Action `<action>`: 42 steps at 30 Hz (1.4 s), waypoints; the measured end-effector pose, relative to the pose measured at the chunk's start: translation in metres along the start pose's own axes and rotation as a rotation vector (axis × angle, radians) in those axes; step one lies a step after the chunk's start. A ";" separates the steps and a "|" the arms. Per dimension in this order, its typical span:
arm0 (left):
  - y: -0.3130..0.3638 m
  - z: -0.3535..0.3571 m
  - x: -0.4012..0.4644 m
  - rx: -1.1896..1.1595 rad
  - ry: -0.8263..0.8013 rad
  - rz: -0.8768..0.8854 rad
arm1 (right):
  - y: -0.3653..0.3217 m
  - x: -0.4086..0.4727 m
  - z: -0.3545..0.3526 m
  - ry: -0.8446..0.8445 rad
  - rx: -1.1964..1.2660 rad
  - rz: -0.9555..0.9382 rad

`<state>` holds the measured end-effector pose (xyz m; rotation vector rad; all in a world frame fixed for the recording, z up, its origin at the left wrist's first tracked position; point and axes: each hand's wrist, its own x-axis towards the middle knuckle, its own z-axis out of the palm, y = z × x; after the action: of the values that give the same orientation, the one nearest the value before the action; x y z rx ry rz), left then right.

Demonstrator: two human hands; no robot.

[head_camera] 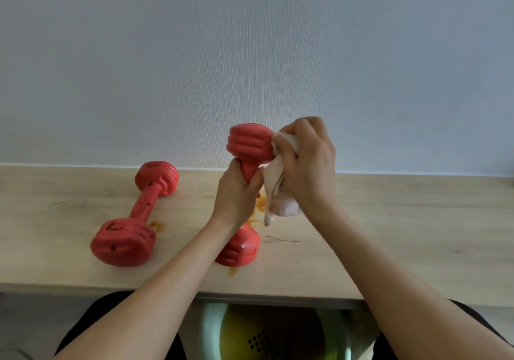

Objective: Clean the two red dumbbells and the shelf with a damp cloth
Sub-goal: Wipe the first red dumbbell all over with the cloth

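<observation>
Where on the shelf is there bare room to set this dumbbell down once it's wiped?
The shelf is bare right of the right hand, out to its right end. Its far left corner is bare too. The middle is crowded: the lying dumbbell, orange stains and the held dumbbell.

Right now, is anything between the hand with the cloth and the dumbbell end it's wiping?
Nothing visible is. The right hand presses the cloth straight against the upright dumbbell's top end, while the left hand grips its handle.

Held dumbbell's handle inside left hand; green basin cut off below.
</observation>
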<state>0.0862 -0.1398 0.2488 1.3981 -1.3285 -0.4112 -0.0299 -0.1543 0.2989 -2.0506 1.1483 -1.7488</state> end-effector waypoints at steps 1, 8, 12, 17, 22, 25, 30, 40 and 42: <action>0.001 0.001 -0.001 0.003 -0.006 -0.004 | 0.004 0.004 -0.003 0.016 0.025 0.060; -0.001 -0.002 0.000 0.004 0.021 0.040 | -0.006 -0.016 0.008 -0.036 -0.141 -0.227; 0.001 -0.001 -0.001 -0.033 -0.005 -0.017 | 0.003 -0.006 0.002 0.000 -0.009 -0.094; 0.002 -0.001 -0.003 -0.059 -0.030 -0.011 | 0.019 0.003 -0.006 -0.016 0.097 0.128; 0.004 -0.006 -0.005 -0.090 -0.061 0.001 | 0.030 0.005 -0.004 -0.075 0.217 0.289; 0.005 -0.009 -0.006 -0.128 -0.072 -0.005 | 0.033 0.005 -0.004 -0.131 0.195 0.300; 0.000 -0.015 -0.007 -0.203 -0.087 -0.013 | 0.038 -0.005 -0.005 -0.284 0.191 0.339; -0.004 -0.028 -0.007 -0.388 -0.017 -0.091 | 0.045 -0.004 -0.036 -0.407 0.807 0.476; -0.004 -0.027 -0.007 -0.467 -0.034 -0.112 | 0.043 -0.007 -0.034 -0.438 0.878 0.511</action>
<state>0.1079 -0.1221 0.2517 1.0762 -1.0927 -0.7693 -0.0787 -0.1678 0.2770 -1.3349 0.5341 -1.1498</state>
